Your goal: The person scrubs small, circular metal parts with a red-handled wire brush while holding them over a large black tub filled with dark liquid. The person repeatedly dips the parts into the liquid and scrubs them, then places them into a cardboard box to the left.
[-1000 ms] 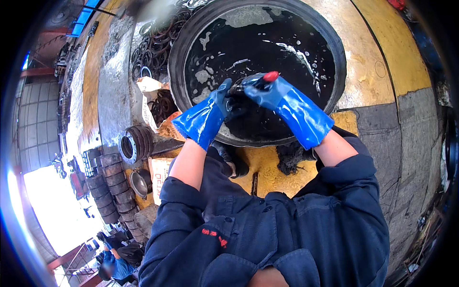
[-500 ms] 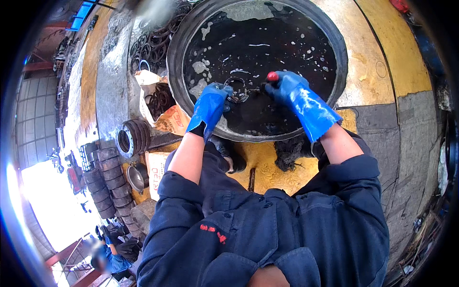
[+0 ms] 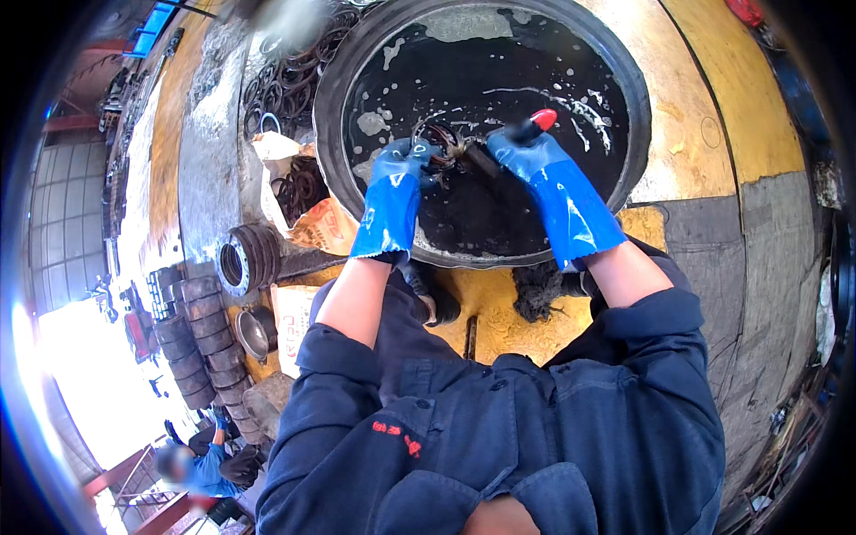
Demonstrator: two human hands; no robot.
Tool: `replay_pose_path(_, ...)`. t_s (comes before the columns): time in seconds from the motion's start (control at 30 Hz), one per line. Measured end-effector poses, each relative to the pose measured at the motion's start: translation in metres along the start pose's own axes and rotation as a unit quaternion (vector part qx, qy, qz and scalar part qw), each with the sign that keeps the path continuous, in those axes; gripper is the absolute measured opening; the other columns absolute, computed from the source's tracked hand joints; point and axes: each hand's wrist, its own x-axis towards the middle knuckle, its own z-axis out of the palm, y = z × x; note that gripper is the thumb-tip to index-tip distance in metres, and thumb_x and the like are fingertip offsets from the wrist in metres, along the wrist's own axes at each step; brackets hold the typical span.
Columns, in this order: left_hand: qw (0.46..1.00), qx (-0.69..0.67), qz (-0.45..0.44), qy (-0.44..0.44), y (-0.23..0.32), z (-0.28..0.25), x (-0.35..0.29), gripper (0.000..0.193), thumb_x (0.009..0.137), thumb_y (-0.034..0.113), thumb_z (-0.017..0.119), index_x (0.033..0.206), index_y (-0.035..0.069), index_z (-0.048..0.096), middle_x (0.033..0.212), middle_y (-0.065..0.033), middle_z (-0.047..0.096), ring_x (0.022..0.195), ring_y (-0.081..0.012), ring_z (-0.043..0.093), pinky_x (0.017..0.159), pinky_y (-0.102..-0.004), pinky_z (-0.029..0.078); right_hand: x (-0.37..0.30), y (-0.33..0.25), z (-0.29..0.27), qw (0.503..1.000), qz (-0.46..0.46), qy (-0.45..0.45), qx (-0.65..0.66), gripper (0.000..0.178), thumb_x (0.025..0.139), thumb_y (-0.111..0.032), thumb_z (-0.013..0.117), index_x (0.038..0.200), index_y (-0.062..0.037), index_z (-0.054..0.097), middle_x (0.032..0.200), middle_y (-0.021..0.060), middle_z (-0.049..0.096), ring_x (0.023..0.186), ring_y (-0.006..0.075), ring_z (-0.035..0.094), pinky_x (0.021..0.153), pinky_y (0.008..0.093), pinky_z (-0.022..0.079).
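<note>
Scrubbing station, left to right
Left hand: blue glove, fingers closed on a dark metal ring held just above the black liquid.
Ring position: right of the left fingers, between both hands, near the basin's middle.
Right hand: fingers wrapped on a red-tipped brush, long axis slanting down-left onto the ring.
Nearer hand: left.
Room: round black basin, open liquid beyond the hands; near rim just below the wrists.
</note>
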Motion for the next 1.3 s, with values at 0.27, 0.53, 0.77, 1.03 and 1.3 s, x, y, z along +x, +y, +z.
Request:
replay_pose_path(0.27,0.994,0.044,-0.091,-0.049,0.007,0.001,-0.013,0.025,0.103,0.024,0.065,0.119,0.006,0.07,0.102,-0.0047,0.076,0.088,-0.0142,0.071,0.074,-0.0266,0.055,-0.009,-0.013,-0.015,0.966,-0.028,0.002,-0.257,0.051,0.091,-0.055,0.066,0.117,-0.0118,0.076,0.113,0.0184,0.076,0.109,0.0373,0.071,0.095,0.0451,0.055)
replay_pose_path(0.53,0.979,0.053,-0.11,-0.162,0.019,0.013,-0.018,0.029,0.102,0.024,0.066,0.126,0.006,0.069,0.111,-0.0059,0.076,0.096,-0.0158,0.074,0.077,-0.027,0.055,0.003,0.015,-0.023,0.956,-0.05,-0.109,-0.266,0.05,0.092,-0.048,0.076,0.122,-0.0079,0.074,0.11,0.0148,0.078,0.105,0.0262,0.073,0.096,0.0397,0.054)
replay_pose_path(0.77,0.98,-0.039,-0.08,-0.181,0.026,0.003,-0.013,0.032,0.103,0.025,0.068,0.128,0.005,0.068,0.113,-0.0073,0.075,0.099,-0.0141,0.07,0.075,-0.0278,0.059,0.001,-0.008,-0.028,0.945,-0.057,-0.144,-0.288,0.042,0.095,-0.042,0.076,0.12,-0.0087,0.074,0.106,0.0125,0.079,0.099,0.0201,0.073,0.092,0.0362,0.055)
replay_pose_path(1.03,0.988,-0.043,-0.129,-0.076,0.015,-0.018,-0.004,0.045,0.104,0.039,0.064,0.134,0.006,0.064,0.117,-0.0107,0.076,0.096,-0.02,0.075,0.072,-0.0308,0.057,-0.044,-0.059,-0.006,0.887,-0.131,-0.035,-0.441,0.031,0.091,-0.036,0.077,0.108,-0.0111,0.076,0.097,0.0155,0.077,0.093,0.0318,0.076,0.082,0.0434,0.058)
replay_pose_path(1.3,0.965,-0.117,-0.151,-0.181,0.014,-0.003,-0.015,0.04,0.107,0.038,0.057,0.124,0.004,0.069,0.116,-0.0129,0.076,0.102,-0.0211,0.074,0.082,-0.0313,0.058,-0.032,-0.031,0.038,0.812,-0.131,0.014,-0.569,0.032,0.099,-0.033,0.053,0.104,-0.0137,0.078,0.098,0.0104,0.079,0.091,0.033,0.077,0.079,0.0518,0.059)
